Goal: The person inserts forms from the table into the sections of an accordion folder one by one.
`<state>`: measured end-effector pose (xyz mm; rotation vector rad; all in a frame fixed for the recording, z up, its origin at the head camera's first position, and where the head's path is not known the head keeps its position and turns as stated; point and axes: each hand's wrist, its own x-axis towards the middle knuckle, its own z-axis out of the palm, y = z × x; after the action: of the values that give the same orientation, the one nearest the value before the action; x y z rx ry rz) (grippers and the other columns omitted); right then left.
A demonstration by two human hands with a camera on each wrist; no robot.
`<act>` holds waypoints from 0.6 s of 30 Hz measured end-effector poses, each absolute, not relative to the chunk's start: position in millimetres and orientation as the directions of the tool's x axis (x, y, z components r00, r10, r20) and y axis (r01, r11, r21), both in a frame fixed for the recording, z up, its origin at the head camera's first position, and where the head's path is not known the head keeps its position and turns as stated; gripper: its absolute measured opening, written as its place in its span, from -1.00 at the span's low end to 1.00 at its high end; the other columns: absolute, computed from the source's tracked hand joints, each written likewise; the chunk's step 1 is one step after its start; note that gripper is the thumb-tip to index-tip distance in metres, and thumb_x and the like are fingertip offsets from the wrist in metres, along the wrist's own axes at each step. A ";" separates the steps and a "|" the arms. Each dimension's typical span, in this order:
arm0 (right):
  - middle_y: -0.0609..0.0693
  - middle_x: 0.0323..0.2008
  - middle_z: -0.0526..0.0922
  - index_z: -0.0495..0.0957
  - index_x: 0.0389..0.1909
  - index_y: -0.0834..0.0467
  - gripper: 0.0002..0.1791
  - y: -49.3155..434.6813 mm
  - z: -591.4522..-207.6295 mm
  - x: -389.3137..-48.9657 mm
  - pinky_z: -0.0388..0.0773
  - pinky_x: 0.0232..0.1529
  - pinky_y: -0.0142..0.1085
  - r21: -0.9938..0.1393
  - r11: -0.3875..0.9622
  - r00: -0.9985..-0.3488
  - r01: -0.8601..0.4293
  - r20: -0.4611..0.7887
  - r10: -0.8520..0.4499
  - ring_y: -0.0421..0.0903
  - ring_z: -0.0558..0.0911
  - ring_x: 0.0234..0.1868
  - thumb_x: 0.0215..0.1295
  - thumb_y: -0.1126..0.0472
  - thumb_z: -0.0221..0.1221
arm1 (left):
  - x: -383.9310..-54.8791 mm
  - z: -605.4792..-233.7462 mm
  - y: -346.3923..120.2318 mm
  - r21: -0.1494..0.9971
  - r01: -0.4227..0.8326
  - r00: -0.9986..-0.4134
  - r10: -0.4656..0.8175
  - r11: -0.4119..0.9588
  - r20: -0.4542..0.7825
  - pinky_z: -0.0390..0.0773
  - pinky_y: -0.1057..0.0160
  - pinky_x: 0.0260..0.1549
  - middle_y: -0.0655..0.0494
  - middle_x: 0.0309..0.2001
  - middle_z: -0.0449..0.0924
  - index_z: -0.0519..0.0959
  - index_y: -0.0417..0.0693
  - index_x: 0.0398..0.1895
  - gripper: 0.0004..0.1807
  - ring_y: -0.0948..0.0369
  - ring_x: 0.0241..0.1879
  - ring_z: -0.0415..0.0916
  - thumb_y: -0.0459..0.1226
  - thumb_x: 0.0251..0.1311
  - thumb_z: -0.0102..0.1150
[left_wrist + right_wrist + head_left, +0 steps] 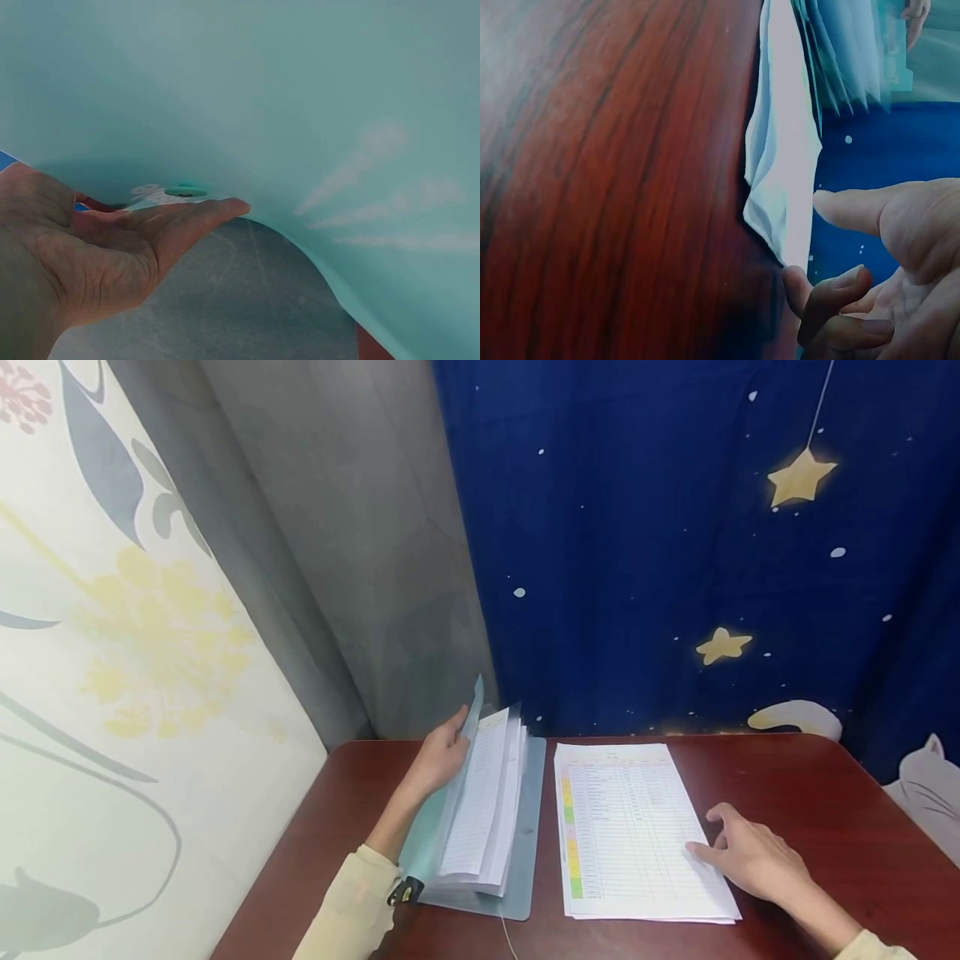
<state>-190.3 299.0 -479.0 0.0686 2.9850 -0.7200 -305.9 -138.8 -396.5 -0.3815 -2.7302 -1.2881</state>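
Observation:
A pale teal document folder [534, 843] stands partly open on the table, with several printed sheets [480, 802] and clear sleeves fanned upright inside. My left hand [442, 756] grips the upper edge of its raised front cover. In the left wrist view the cover [247, 90] fills most of the picture, a round snap button beside the fingers of the left hand [105, 255]. To the folder's right lies a stack of printed table sheets [637, 852] with coloured cells down its left side. My right hand [761, 860] is at the stack's right edge, thumb over the paper, fingers loosely bent.
The dark red wooden table [840, 810] carries both the folder and the stack. Behind it hang a grey curtain [360, 568] and a blue star-patterned curtain [637, 527]. A patterned white wall [150, 735] borders the left. A thin cord [507, 935] runs below the folder.

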 end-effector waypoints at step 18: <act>0.01 -0.44 0.61 0.52 -0.11 0.24 -0.32 297.2 -484.1 -191.2 0.39 -0.40 -0.12 -0.411 0.906 -0.987 0.107 -0.156 0.045 -0.02 0.53 -0.42 0.13 -0.27 0.47 | -310.2 -397.9 -139.0 0.757 0.264 -0.964 0.190 0.598 0.186 0.42 -0.07 0.37 -0.08 0.69 0.12 0.10 -0.13 0.70 -0.34 -0.03 0.54 0.30 -0.31 0.57 -0.16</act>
<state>-191.2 297.2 -484.1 0.1173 2.9266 -0.6427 -310.2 -139.0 -397.9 -0.3882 -2.7308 -1.3151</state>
